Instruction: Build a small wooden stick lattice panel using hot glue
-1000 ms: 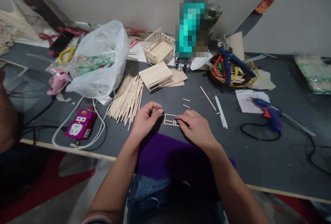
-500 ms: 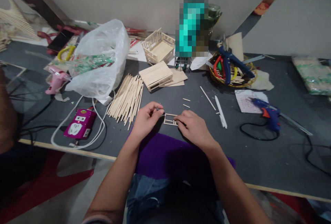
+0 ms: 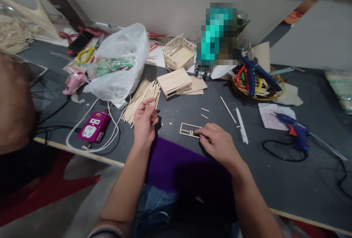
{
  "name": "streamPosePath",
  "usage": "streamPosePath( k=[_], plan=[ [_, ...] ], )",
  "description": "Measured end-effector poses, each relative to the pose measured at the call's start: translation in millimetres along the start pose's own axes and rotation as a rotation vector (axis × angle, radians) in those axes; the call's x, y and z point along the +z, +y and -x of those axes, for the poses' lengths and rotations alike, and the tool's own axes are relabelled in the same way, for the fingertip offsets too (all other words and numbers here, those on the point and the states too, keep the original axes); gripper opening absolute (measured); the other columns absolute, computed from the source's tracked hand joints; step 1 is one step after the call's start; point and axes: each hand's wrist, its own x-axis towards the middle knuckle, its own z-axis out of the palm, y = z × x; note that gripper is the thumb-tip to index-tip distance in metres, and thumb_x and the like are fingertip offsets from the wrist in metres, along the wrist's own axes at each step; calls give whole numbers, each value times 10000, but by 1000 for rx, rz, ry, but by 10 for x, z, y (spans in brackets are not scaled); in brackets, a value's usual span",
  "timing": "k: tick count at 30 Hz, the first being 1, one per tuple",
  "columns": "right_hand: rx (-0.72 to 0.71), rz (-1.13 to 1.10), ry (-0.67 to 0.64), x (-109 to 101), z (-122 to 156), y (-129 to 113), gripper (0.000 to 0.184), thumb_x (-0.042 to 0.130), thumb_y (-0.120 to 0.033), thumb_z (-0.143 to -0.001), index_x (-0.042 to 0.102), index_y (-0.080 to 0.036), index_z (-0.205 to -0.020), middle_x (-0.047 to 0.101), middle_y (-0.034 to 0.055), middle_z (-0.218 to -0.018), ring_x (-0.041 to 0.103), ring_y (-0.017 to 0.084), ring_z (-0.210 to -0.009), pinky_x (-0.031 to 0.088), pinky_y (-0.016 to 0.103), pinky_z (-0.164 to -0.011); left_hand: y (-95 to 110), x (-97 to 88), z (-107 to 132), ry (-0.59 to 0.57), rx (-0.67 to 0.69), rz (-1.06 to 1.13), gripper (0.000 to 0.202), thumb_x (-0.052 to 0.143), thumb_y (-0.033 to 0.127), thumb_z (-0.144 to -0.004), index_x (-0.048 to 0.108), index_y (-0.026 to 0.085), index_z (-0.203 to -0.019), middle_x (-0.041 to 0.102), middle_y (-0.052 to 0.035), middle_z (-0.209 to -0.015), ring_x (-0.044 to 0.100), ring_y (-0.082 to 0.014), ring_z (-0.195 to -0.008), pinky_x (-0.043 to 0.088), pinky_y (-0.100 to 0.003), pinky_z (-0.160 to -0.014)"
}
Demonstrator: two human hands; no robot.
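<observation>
A small rectangular frame of thin wooden sticks [image 3: 187,123], with short crosspieces inside, lies flat on the dark table. My right hand [image 3: 218,141] rests over its right end with fingers bent and closed on it, hiding that end. My left hand [image 3: 145,121] is raised off the table, in front of the pile of wooden sticks [image 3: 137,100]. Its thumb and fingers are curled together; whatever is between them, if anything, is too small to see. Two short stick pieces [image 3: 204,116] lie just beyond the frame.
A stick-built platform [image 3: 174,80] and chair-like model [image 3: 180,55] stand behind. To the right are a white pen [image 3: 242,126], a blue glue gun [image 3: 298,130] and a tool basket [image 3: 257,93]. A purple power outlet box [image 3: 94,128] and plastic bag [image 3: 137,55] lie left.
My left hand has lifted away from the frame's left end and moved left, toward the stick pile. My right hand stays at the frame. The view has shifted.
</observation>
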Motion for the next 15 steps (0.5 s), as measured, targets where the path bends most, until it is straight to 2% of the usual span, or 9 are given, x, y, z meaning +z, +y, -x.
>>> streamPosePath(
  k=[7, 15],
  plan=[
    [-53, -16, -39, 50, -1, -44, 337, 468, -118, -868, 745, -246, -1012, 628, 29, -827, 567, 170, -822, 402, 275, -701, -41, 48, 34, -87, -82, -7, 306, 776, 266, -685, 633, 168, -937, 313, 114, -490, 216, -44, -427, 179, -141, -383],
    [-23, -6, -99, 66, -19, -40, 336, 484, -129, -871, 747, -262, -1033, 638, 35, -855, 566, 182, -853, 403, 282, -701, -35, 44, 24, -96, -95, -19, 287, 773, 269, -684, 645, 174, -923, 293, 112, -485, 203, -46, -419, 157, -162, -378]
  ],
)
